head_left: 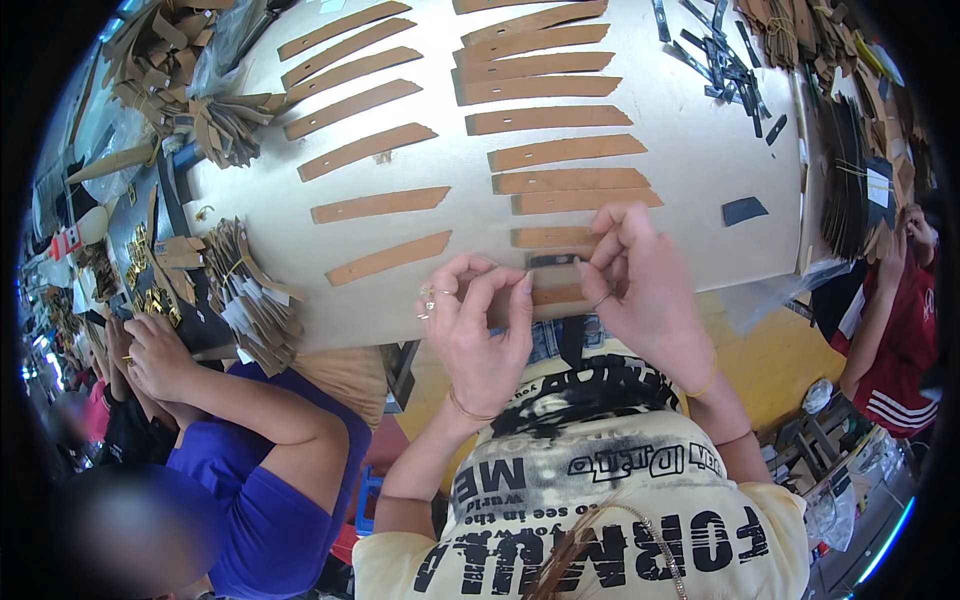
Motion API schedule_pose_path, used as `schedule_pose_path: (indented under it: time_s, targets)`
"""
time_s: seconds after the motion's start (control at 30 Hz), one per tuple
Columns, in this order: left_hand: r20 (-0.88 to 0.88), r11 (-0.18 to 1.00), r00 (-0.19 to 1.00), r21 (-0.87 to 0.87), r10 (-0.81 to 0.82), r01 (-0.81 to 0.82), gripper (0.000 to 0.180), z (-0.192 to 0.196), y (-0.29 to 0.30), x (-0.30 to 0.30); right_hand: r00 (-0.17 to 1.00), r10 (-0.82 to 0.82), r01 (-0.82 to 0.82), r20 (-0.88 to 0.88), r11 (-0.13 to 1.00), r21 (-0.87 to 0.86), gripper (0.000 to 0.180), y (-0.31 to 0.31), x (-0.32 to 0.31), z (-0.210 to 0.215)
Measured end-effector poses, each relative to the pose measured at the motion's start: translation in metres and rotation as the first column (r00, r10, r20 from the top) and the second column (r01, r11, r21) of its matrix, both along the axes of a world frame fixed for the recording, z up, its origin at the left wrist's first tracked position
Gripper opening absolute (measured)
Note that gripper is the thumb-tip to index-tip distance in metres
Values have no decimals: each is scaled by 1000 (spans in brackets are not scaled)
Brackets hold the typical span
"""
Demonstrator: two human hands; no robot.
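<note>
At the table's near edge, a small black strip (553,260) lies level between my two hands, over a row of tan leather-like strips. My left hand (475,315) is closed, with thumb and forefinger pinched at the black strip's left end. My right hand (650,290) has its thumb and fingertips closed at the right end. Just below the black piece, a brown strip (558,295) is partly covered by my fingers. Another tan strip (545,238) lies just beyond, its right end under my right fingers. Exactly how the fingertips grip is hard to make out.
Two columns of tan strips (375,203) run up the pale table (720,150). Loose black strips (735,65) and a dark scrap (744,210) lie right. Strip bundles (250,290) line the left edge. A person in blue (270,480) works at left, another in red (895,350) at right.
</note>
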State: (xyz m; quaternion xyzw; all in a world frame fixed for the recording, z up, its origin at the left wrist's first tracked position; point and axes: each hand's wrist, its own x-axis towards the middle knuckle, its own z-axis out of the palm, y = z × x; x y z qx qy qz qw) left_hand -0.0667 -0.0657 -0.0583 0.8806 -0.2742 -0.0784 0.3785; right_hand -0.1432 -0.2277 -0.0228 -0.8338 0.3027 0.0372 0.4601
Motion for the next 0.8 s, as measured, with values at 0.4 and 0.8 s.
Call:
schedule_pose_path:
  time_s: [0.4, 0.8]
  targets:
    - [-2, 988, 1000, 156, -5, 5, 16, 7, -9, 0, 994, 114, -113, 1, 989, -93, 32, -10, -5, 1]
    - [184, 993, 979, 100, -83, 66, 13, 11, -24, -19, 989, 144, -145, -24, 985, -90, 30, -14, -4, -1]
